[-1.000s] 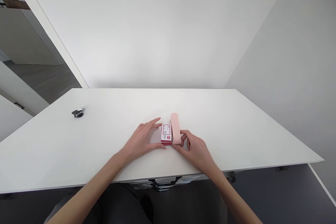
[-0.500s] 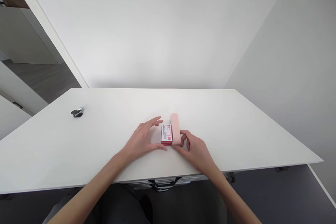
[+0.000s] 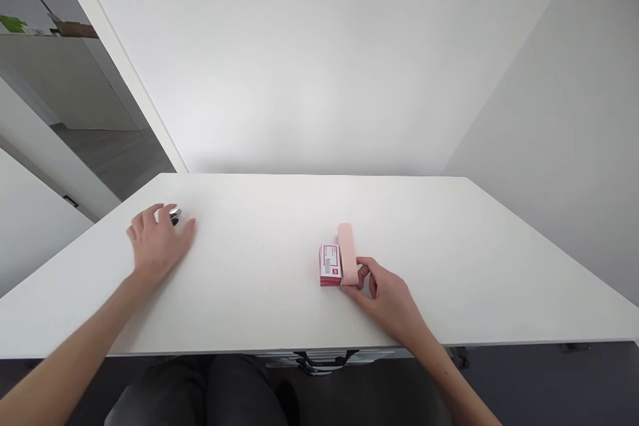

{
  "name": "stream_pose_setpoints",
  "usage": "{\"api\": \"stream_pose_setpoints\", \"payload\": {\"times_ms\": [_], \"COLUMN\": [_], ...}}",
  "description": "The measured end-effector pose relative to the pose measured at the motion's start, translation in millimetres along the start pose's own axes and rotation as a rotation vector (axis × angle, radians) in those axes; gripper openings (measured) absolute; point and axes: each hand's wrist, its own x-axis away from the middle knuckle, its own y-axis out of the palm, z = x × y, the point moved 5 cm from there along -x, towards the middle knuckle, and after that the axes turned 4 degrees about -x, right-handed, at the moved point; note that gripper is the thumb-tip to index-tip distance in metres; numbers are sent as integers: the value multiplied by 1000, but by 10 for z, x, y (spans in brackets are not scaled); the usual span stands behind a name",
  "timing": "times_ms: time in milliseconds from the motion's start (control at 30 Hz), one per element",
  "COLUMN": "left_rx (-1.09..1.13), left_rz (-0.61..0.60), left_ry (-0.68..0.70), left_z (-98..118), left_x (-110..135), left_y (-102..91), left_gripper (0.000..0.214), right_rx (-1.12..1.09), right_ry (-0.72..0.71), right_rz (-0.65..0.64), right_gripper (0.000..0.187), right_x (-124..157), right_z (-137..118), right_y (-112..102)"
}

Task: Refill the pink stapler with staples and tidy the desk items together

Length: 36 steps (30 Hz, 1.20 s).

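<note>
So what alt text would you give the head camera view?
A person's left hand reaches a small black-and-silver object on a white table, while the right hand touches a pink stapler beside a red-and-white box.

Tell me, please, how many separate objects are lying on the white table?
3: a pink stapler by the right hand, a red-and-white staple box against its left side, and a small black-and-silver object under the left hand's fingertips, partly hidden.
</note>
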Motion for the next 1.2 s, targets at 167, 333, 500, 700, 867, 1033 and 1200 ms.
{"api": "stream_pose_setpoints", "payload": {"times_ms": [167,333,500,700,867,1033,1200], "left_rx": [-101,-5,312,568,590,603,611], "left_rz": [-149,-129,-44,-246,-436,-528,-584], "left_ry": [-89,-192,45,293,420,453,477], "left_z": [-363,-331,382,1591,2115,2240,2248], "left_x": [-186,-250,-88,307,482,467,437], "left_y": [-46,48,81,142,314,431,457], "left_gripper": [52,40,32,35,29,31,35], "right_rx": [2,-2,2,-5,-22,-28,-45], "right_ry": [23,32,42,39,30,16,16], "right_rz": [0,-5,-11,-8,-6,3,3], "right_gripper": [34,33,33,36,37,37,35], "right_x": [5,4,5,13,1,-15,-11], "right_z": [6,1,-22,-39,-34,-42,-49], "right_y": [12,9,5,-2,-5,-21,-41]}}
